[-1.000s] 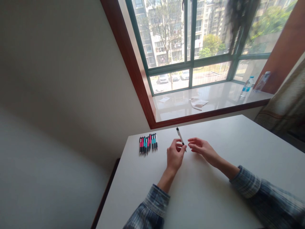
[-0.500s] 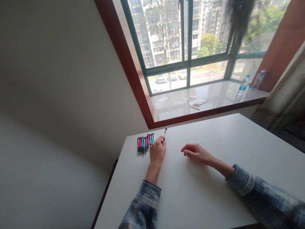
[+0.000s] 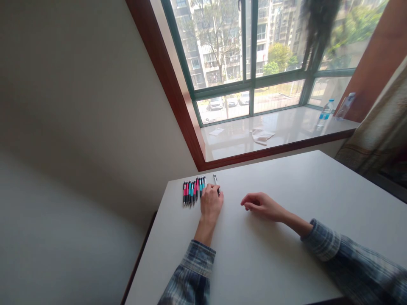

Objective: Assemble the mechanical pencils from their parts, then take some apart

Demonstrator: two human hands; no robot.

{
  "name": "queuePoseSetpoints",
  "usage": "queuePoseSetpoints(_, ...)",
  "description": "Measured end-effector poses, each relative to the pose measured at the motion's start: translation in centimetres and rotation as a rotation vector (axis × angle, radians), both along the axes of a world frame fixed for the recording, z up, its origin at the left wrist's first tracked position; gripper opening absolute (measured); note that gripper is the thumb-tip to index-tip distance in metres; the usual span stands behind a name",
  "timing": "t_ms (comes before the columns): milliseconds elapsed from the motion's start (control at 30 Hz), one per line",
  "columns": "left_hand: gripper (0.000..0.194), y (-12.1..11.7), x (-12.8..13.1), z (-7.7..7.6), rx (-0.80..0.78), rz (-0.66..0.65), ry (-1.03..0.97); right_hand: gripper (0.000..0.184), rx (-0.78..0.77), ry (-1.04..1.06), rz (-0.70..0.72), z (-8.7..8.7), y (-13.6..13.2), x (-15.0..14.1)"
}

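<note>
My left hand (image 3: 211, 203) is low over the white table (image 3: 273, 258), its fingers closed on a white pen (image 3: 215, 179) with black parts. The pen's upper end sticks out past the fingers, and part of it is hidden by them. Just left of this hand, a row of click pens (image 3: 191, 192) in pink, teal and black lies side by side; the hand covers the row's right end. To the right, my right hand (image 3: 262, 206) hovers or rests on the table, fingers loosely bent with nothing in them.
A wall (image 3: 79, 127) borders the table's left side. Behind the table is a window sill (image 3: 235, 142) bearing a crumpled cloth (image 3: 262, 136), a flat white piece (image 3: 216, 132) and a water bottle (image 3: 324, 114). A curtain (image 3: 375, 112) hangs at the right.
The white pen has come down toward the table and turned, its top end now leaning left instead of right. My left hand has shifted slightly; my right hand is almost unchanged.
</note>
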State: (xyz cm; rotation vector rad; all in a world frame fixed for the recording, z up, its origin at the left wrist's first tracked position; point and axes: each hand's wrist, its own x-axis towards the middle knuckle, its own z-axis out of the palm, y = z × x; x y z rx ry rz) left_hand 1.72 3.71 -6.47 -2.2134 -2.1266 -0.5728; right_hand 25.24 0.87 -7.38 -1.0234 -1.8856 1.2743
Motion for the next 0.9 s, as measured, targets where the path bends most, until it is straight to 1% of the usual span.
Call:
queuePoseSetpoints(167, 0.026, -0.1, -0.5, 0.5, 0.074, 0.063, 0.092, 0.022, 0.026, -0.037, -0.011, 0.0, -0.1, 0.1)
queuePoseSetpoints(267, 0.027, 0.0, -1.0, 1.0, 0.104, 0.115, 0.113, 0.022, 0.082, -0.066, -0.028, -0.4, -0.1, 0.0)
queuePoseSetpoints(400, 0.031, 0.4, -1.1, 0.9, 0.101, 0.079, 0.098, 0.021, 0.16, -0.151, 0.021, -0.6, -0.2, 0.1)
queuePoseSetpoints(467, 0.031, 0.4, -0.7, 0.6, 0.094, 0.058, 0.092, 0.021, 0.18, -0.184, 0.063, -0.3, -0.2, 0.5)
queuePoseSetpoints(600, 0.028, -0.2, 1.0, 0.0, 0.08, 0.078, 0.089, 0.022, 0.167, -0.226, 0.07, 1.1, -1.2, 2.5)
queuePoseSetpoints(667, 0.026, -0.5, 1.9, -0.1, 0.094, 0.068, 0.082, 0.023, 0.141, -0.244, 0.014, 1.7, -2.7, 3.5)
queuePoseSetpoints(733, 0.026, -0.9, 2.8, -0.3, 0.118, 0.071, 0.079, 0.023, 0.15, -0.275, -0.084, 1.8, -5.0, 4.2)
queuePoseSetpoints(833, 0.025, -1.2, 3.9, -0.7, 0.132, 0.089, 0.078, 0.02, 0.184, -0.246, -0.236, 0.9, -9.5, 4.1)
queuePoseSetpoints(900, 0.022, -1.4, 4.3, -1.0, 0.118, 0.122, 0.08, 0.019, 0.224, -0.219, -0.29, -0.2, -12.5, 3.7)
